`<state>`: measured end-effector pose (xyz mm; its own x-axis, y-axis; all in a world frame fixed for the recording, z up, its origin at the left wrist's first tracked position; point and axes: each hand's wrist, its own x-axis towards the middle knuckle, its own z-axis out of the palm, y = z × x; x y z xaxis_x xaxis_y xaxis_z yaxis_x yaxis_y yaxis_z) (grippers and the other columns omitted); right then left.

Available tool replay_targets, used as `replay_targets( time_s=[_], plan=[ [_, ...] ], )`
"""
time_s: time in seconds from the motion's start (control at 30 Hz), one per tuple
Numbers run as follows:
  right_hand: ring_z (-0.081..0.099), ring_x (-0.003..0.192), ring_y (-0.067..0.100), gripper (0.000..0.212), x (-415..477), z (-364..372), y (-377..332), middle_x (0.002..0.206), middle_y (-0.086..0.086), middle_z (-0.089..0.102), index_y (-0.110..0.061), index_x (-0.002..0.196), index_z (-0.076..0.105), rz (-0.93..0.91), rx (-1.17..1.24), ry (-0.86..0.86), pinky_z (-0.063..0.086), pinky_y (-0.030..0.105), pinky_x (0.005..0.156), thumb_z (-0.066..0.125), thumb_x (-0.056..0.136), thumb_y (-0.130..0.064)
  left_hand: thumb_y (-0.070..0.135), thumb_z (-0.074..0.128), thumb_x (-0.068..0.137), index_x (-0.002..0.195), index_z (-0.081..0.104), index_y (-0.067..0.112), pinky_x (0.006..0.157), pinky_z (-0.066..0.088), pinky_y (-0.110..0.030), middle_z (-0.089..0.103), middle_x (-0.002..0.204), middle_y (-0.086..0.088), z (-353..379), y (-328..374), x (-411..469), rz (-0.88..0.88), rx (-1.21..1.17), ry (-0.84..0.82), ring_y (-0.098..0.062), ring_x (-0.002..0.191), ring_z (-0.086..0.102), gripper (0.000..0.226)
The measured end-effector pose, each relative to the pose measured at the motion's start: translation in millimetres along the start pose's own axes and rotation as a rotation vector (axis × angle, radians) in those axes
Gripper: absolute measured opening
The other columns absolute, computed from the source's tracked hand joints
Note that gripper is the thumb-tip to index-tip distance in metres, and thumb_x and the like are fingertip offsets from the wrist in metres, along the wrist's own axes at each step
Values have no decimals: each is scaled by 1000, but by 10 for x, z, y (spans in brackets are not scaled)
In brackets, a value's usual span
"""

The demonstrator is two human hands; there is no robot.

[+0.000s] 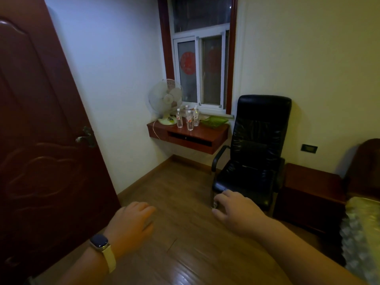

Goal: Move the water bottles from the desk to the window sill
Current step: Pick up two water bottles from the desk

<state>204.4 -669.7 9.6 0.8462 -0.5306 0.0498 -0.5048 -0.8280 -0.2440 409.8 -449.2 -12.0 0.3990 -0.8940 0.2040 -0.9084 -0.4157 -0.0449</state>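
Four water bottles stand clustered on the wall-hung worktop, between a white fan and a green basket. The window sill lies just behind them. Bottle labels are red and white, print too small to read. A red round cut-out is on the pane, its writing illegible. Well apart from the bottles, over the floor, are the left hand, with a watch on its wrist, and the right hand. Fingers loosely curled, holding nothing.

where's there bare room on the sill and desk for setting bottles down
The window sill looks bare behind the green basket. The desk has a free strip along its front edge. Crowded: the desk's left side, where the fan and four bottles stand close together.
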Motion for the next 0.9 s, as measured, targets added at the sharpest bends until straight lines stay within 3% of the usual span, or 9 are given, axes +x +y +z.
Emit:
replay_targets(
  time_s=[0.1, 0.27, 0.4, 0.57, 0.73, 0.9],
  plan=[
    [52, 114, 10, 47, 352, 23, 64, 131, -9, 51, -32, 137, 46, -15, -10, 7, 48, 32, 94, 47, 95, -54, 44, 86, 61, 98, 70, 33, 63, 55, -23, 70, 91, 13, 126, -154, 342, -27, 34, -1, -6, 79, 69, 42],
    [52, 113, 8, 47, 1040, 156, 90, 129, -10, 51, -33, 135, 47, -5, -20, 4, 49, 29, 91, 49, 94, -54, 45, 54, 93, 128, 58, 29, 99, 44, -32, 58, 130, 9, 367, -454, 897, -15, -39, -5, -13, 121, 55, 40],
    [52, 107, 7, 45, 1708, 258, 43, 124, -12, 52, -34, 133, 48, 10, -37, 11, 50, 28, 88, 49, 93, -55, 56, 34, 86, 109, 67, 31, 84, 50, -27, 66, 111, 11, 621, -906, 1451, -48, -50, -38, -9, 102, 63, 47],
    [52, 113, 8, 47, 2554, 276, -68, 130, -10, 51, -33, 136, 47, 78, -43, -8, 49, 29, 93, 50, 94, -53, 53, 42, 95, 122, 52, 38, 99, 35, -19, 49, 128, 18, 796, -1519, 2259, -1, -127, -85, -1, 118, 45, 32],
    [53, 114, 8, 47, 3351, 232, -221, 130, -10, 52, -31, 137, 47, 105, -28, 40, 48, 28, 94, 50, 95, -51, 47, 46, 96, 139, 43, 33, 108, 35, -23, 43, 144, 10, 850, -2062, 2967, 25, -139, -117, -7, 130, 42, 45],
    [52, 114, 8, 47, 3983, 270, -250, 131, -10, 52, -31, 137, 48, 93, -46, 13, 49, 27, 93, 48, 95, -51, 48, 46, 97, 142, 40, 33, 111, 31, -24, 40, 146, 10, 929, -2400, 3505, 26, -173, -98, -5, 134, 38, 48]
  ],
)
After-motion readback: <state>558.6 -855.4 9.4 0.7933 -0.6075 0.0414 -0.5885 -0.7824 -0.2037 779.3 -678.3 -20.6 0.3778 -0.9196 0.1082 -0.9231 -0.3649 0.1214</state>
